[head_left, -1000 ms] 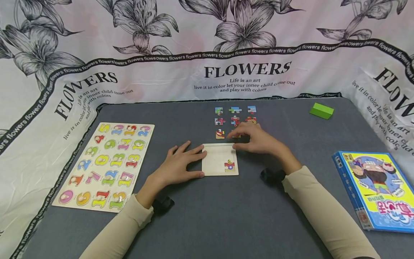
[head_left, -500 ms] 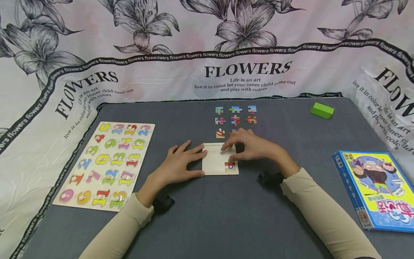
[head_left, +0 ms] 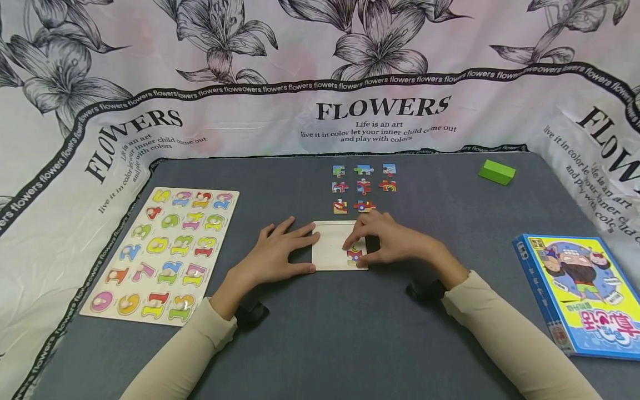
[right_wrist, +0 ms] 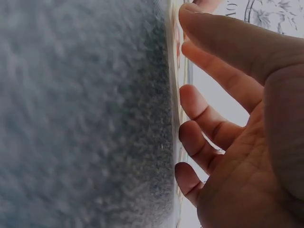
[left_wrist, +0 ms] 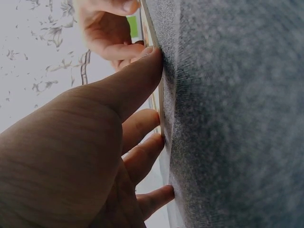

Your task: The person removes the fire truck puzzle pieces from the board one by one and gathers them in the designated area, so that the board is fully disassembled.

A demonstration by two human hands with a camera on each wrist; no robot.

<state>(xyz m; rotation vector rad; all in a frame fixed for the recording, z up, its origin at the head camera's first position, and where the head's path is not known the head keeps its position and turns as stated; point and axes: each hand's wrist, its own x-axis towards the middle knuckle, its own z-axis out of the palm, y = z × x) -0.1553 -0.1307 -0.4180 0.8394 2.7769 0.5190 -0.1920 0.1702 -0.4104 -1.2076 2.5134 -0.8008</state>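
A small pale wooden puzzle board [head_left: 327, 244] lies flat in the middle of the table. My left hand [head_left: 272, 251] rests with spread fingers at its left side, fingertips touching the edge. One colourful puzzle piece [head_left: 354, 255] lies in the board's lower right corner. My right hand [head_left: 387, 238] pinches that piece from above, index finger at its left and thumb at its right, partly covering it. In the right wrist view the thumb [right_wrist: 223, 35] reaches to the board's edge. Behind the board, several loose puzzle pieces [head_left: 364, 186] are laid out in rows.
To the left lies a larger number puzzle board [head_left: 165, 250] filled with colourful numerals. A blue and yellow box [head_left: 587, 294] lies at the right. A green block [head_left: 497, 172] stands at the far right, near the grey table's back edge.
My right hand has come down from the board's upper right corner, near the loose pieces, to the piece in the lower right corner. The left hand has stayed in place.
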